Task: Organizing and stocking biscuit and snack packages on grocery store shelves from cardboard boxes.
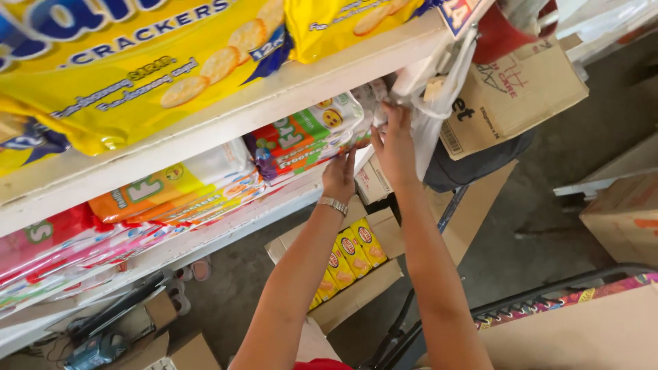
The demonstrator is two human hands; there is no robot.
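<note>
While gripping packs [308, 133], both hands [394, 147].

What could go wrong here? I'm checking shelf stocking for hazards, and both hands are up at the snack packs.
The colourful snack pack sits at the shelf end, gripped only by the left hand and right hand; it might slip and fall onto the open box of yellow packets below. The white plastic bag hanging beside the right hand could snag.

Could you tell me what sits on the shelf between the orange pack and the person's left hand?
In the head view, a green-and-white snack pack lies between the orange pack and the left hand, whose fingers touch its end.
</note>
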